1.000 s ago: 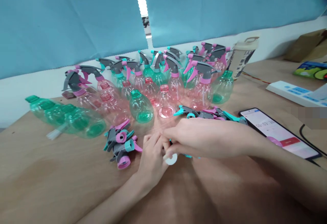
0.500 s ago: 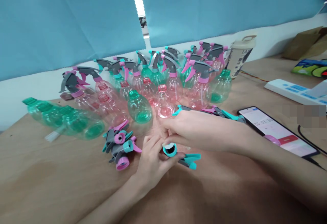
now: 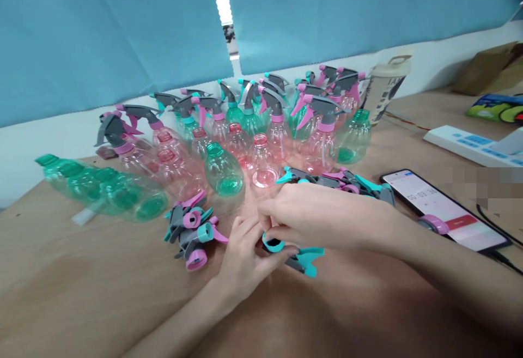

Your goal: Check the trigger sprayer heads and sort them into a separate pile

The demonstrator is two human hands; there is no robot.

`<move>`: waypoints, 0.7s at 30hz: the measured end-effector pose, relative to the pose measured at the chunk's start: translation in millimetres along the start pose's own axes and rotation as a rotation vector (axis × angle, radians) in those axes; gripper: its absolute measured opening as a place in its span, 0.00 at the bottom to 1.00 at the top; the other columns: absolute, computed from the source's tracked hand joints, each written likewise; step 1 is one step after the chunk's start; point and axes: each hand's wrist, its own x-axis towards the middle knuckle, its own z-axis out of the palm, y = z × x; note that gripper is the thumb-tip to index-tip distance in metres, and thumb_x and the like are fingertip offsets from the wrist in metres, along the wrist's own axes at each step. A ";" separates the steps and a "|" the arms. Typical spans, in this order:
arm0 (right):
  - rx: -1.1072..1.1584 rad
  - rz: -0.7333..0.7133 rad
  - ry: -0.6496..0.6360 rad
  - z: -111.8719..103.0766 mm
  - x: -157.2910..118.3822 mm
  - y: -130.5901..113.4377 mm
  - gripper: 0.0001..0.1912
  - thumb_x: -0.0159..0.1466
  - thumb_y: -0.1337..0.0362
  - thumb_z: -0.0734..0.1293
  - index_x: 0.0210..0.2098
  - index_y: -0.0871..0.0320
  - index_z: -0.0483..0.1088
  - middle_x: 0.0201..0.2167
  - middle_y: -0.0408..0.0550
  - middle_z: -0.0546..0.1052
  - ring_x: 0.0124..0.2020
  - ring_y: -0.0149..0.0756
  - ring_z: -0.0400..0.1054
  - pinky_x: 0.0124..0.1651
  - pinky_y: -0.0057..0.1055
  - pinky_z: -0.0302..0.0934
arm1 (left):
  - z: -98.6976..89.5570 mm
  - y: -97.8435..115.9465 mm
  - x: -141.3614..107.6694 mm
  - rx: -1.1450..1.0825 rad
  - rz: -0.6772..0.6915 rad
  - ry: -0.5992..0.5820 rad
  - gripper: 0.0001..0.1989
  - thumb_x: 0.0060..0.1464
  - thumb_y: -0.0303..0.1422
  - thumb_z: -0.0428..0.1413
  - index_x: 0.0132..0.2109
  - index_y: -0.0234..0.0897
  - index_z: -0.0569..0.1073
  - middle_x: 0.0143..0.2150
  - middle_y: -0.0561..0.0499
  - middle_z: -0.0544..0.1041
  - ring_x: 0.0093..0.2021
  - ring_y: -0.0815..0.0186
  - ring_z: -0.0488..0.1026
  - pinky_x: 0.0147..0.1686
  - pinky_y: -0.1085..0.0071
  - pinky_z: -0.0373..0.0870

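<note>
Sprayer [image 3: 305, 260] sits in your left hand [image 3: 245, 254], its teal collar [image 3: 274, 248] turned up towards you and its trigger end jutting out past your thumb to the right. Your left grip is closed around it, with the thumb lying just beside the collar. Your right hand [image 3: 300, 211] comes over the top, fingertips at the collar's far rim and seeming to touch it. You hide the spot with your own fingers, so I cannot tell whether that right grip pinches anything small or only presses.

The step in hand looks like fine finger work at the mouth of the collar, with the left hand serving as the clamp. I'd judge the next move calls for a steady left hold, the mouth facing up, and light, square pressure from the right fingertips; a push off to one side could tip the piece in your palm.

Both hands work above the desk [image 3: 61, 292], between the left pile [image 3: 186, 232] of loose heads and the right pile [image 3: 355, 181] beyond your right wrist. The green bottle [image 3: 224, 173] and pink bottle [image 3: 263, 164] stand capless behind them, apart from your fingers.
</note>
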 end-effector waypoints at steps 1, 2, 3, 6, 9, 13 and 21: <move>0.024 0.018 0.000 -0.8 -0.8 -0.3 0.10 0.58 0.71 0.60 0.20 0.62 0.67 0.17 0.43 0.67 0.16 0.25 0.49 0.18 0.26 0.39 | 0.4 -0.3 -0.5 0.007 0.008 -0.004 0.19 0.54 0.49 0.53 0.28 0.37 0.69 0.22 0.54 0.71 0.25 0.66 0.65 0.29 0.68 0.61; 0.046 0.035 -0.004 -1.7 -1.7 -0.6 0.10 0.58 0.71 0.60 0.21 0.62 0.67 0.17 0.43 0.67 0.16 0.25 0.50 0.18 0.26 0.40 | 0.9 -0.6 -1.0 0.013 0.016 -0.008 0.18 0.54 0.49 0.53 0.29 0.37 0.70 0.22 0.54 0.71 0.25 0.66 0.65 0.29 0.69 0.61; 0.062 0.041 -0.016 -2.8 -2.6 -0.9 0.10 0.58 0.70 0.61 0.21 0.62 0.68 0.17 0.43 0.67 0.17 0.25 0.51 0.19 0.26 0.41 | 1.4 -0.9 -1.4 0.019 0.020 -0.008 0.18 0.54 0.48 0.54 0.29 0.37 0.70 0.22 0.54 0.71 0.25 0.66 0.65 0.29 0.69 0.61; 0.083 0.042 -0.068 -6.2 -4.4 -1.0 0.10 0.57 0.71 0.61 0.21 0.62 0.69 0.18 0.43 0.68 0.17 0.25 0.52 0.20 0.26 0.42 | 2.5 -1.1 -1.6 0.029 0.024 -0.002 0.17 0.54 0.47 0.54 0.29 0.38 0.70 0.22 0.54 0.70 0.25 0.66 0.64 0.29 0.69 0.60; 0.101 0.036 -0.100 -8.9 -6.0 0.4 0.11 0.58 0.71 0.60 0.21 0.62 0.69 0.18 0.43 0.69 0.17 0.25 0.52 0.20 0.27 0.42 | 2.7 -0.8 -1.0 0.029 0.033 -0.002 0.17 0.54 0.47 0.55 0.28 0.38 0.70 0.22 0.55 0.69 0.24 0.67 0.64 0.29 0.69 0.59; 0.148 0.042 -0.114 -9.7 -8.7 3.1 0.10 0.55 0.72 0.60 0.20 0.61 0.67 0.17 0.42 0.69 0.17 0.25 0.52 0.19 0.27 0.42 | 2.7 -0.8 -0.8 0.035 0.026 -0.008 0.18 0.53 0.47 0.56 0.25 0.37 0.68 0.22 0.55 0.69 0.24 0.67 0.63 0.29 0.69 0.59; 0.198 0.091 -0.149 -8.6 -10.3 6.1 0.10 0.53 0.72 0.59 0.17 0.60 0.61 0.14 0.40 0.64 0.16 0.24 0.48 0.19 0.28 0.41 | 2.4 -1.0 -1.7 0.063 0.032 -0.012 0.16 0.52 0.45 0.57 0.27 0.37 0.70 0.23 0.54 0.70 0.25 0.67 0.65 0.30 0.69 0.59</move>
